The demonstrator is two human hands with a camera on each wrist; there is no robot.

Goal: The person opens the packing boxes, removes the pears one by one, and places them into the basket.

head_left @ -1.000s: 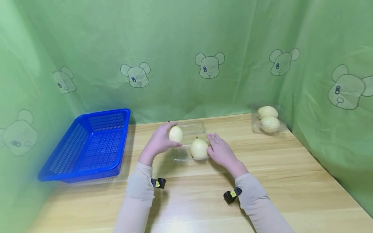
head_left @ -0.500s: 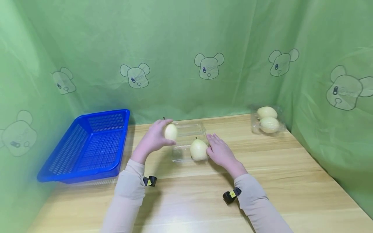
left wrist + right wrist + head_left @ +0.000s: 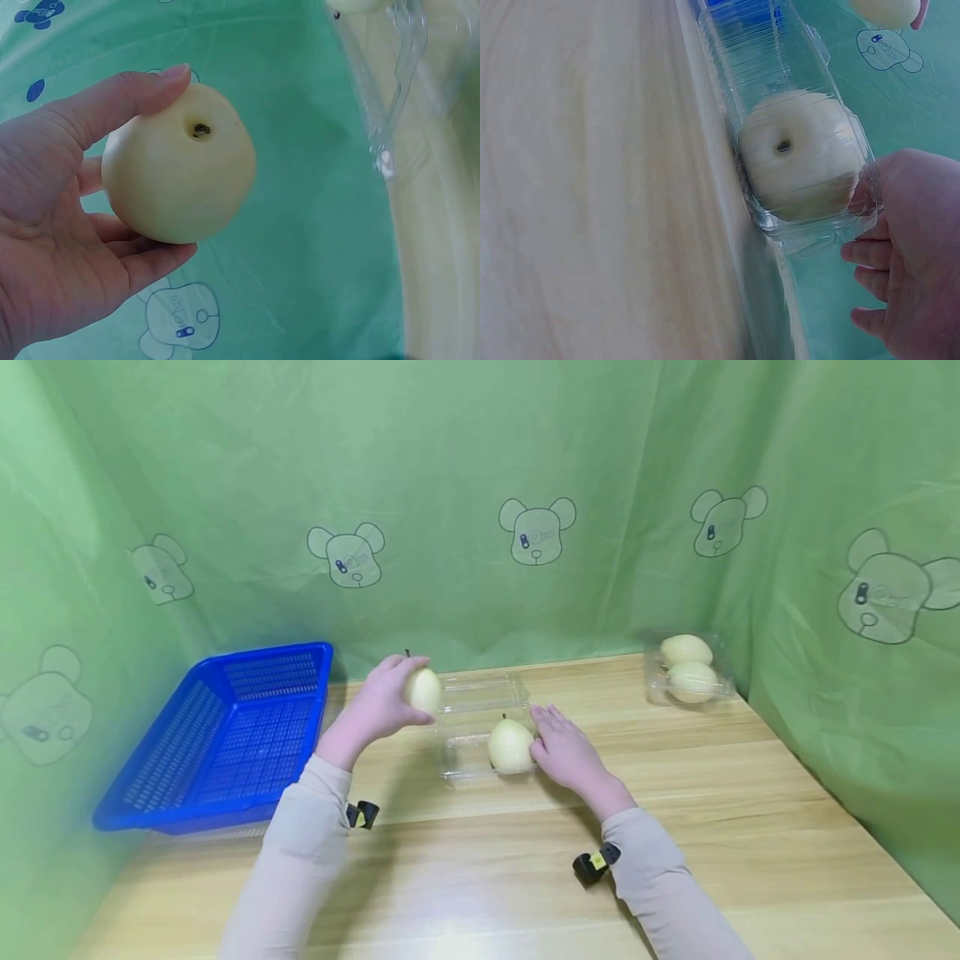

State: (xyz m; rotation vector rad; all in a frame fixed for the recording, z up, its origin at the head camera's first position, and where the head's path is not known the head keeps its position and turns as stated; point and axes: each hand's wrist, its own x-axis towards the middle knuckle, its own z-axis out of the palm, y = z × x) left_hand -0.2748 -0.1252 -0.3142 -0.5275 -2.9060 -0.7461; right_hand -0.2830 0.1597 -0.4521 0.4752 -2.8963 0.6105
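Observation:
In the head view my left hand [image 3: 377,702] holds a pale yellow pear [image 3: 423,691] raised above the table, left of a clear plastic box. The left wrist view shows the thumb on one side of this pear [image 3: 180,169] and the fingers under the other. The clear plastic box [image 3: 465,758] lies with its lid [image 3: 483,693] folded back behind it. A second pear [image 3: 511,746] sits in its right half. My right hand [image 3: 570,752] rests against the box's right end, fingers extended. The right wrist view shows its thumb side touching the box wall [image 3: 829,225], other fingers loose.
A blue plastic basket [image 3: 258,739] stands at the left of the wooden table [image 3: 712,827]. Another clear box [image 3: 658,693] with two pears [image 3: 692,682] sits at the back right. Green curtains [image 3: 450,593] enclose the back and sides.
My left hand has carried the pear left and up, away from the box and toward the basket. The right hand has stayed at the box's right end.

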